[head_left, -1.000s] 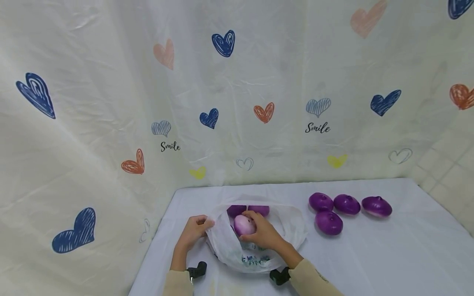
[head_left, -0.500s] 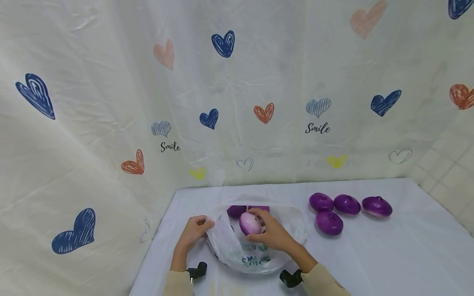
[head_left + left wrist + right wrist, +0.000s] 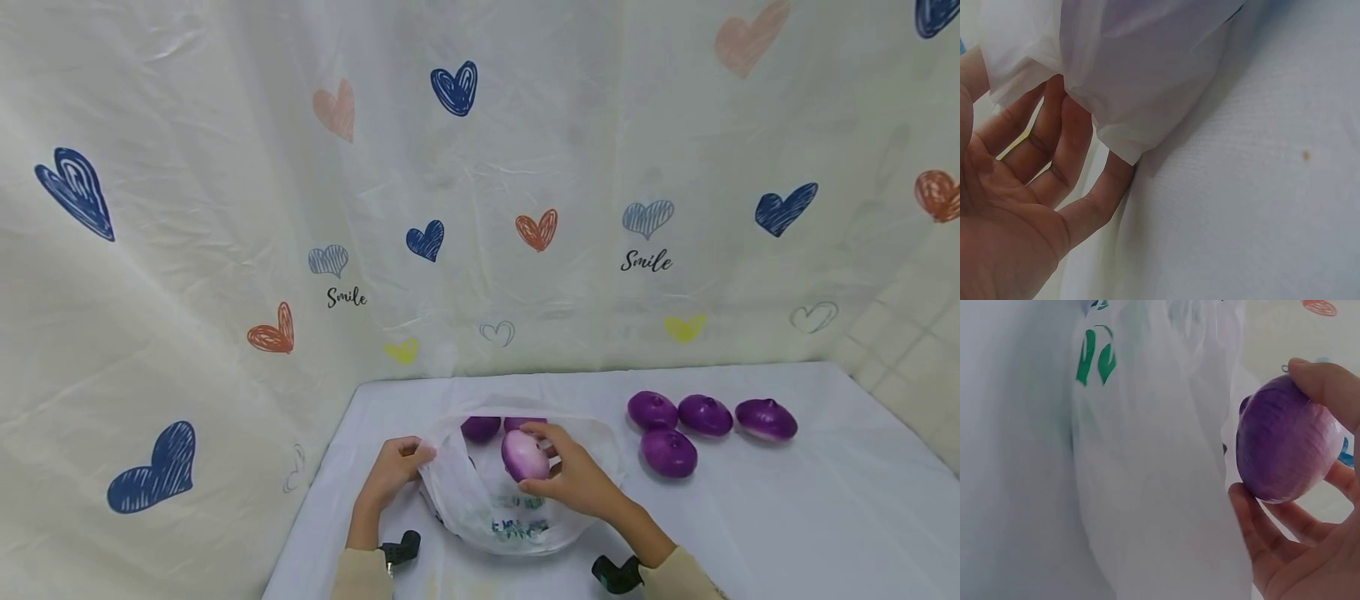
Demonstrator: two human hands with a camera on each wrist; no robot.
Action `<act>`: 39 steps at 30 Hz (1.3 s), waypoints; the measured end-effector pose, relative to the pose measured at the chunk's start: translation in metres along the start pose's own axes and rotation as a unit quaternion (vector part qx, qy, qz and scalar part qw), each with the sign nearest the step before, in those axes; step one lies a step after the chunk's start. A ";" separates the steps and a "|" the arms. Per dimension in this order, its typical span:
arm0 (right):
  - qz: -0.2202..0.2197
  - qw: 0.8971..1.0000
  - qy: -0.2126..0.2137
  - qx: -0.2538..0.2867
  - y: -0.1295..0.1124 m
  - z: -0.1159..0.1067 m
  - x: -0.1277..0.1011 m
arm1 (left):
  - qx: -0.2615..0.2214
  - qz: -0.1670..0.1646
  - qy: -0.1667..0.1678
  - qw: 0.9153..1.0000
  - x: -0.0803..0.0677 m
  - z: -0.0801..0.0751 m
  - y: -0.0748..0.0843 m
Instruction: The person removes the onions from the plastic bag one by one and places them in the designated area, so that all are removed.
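The purple onion [image 3: 523, 455] sits in my right hand [image 3: 577, 479], fingers curled round it from the right and below, thumb under, forefinger over its top. It hangs above the open mouth of the white plastic bag [image 3: 480, 508]. The onion is a flattened globe; in the head view its long axis tilts, upper end leaning left and away from me, the pale streaked face turned toward me. In the right wrist view the onion [image 3: 1288, 440] shows a small dimple facing the bag wall [image 3: 1160, 475], which bears a green print.

My left hand [image 3: 393, 471] pinches the bag's left rim, fingers curled into the plastic; the left wrist view shows the film [image 3: 1141, 81] bunched against my fingers [image 3: 1066, 150].

Inside the bag, at its far side, lie two more purple onions [image 3: 481, 427]. On the white tablecloth [image 3: 787, 508], well to the right of the bag, four purple onions [image 3: 669, 452] lie in a cluster, three in a row and one nearer me.
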State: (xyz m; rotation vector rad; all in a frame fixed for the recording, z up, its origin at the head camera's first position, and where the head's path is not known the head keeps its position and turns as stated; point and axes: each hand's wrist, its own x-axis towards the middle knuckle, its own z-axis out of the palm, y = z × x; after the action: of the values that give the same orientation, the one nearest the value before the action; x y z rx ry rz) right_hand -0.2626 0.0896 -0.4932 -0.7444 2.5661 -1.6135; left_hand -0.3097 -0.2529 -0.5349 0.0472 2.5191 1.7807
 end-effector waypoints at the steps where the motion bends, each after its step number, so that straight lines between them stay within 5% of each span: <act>1: -0.002 1.000 0.002 -0.002 0.000 -0.002 -0.002 | 0.001 0.000 0.001 1.000 0.000 0.000 0.000; 26: -0.026 0.996 0.081 -0.026 0.015 -0.055 -0.041 | -0.001 0.005 -0.004 1.000 0.001 0.000 -0.002; 39: 0.002 0.991 0.115 -0.064 0.019 -0.083 -0.061 | -0.004 0.000 -0.001 1.000 0.000 0.000 0.000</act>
State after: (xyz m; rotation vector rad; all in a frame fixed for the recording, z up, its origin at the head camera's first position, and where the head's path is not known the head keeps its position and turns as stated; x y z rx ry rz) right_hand -0.2379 0.1908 -0.4850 -0.5913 2.8515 -1.6364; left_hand -0.3094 -0.2532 -0.5349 0.0503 2.5110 1.7889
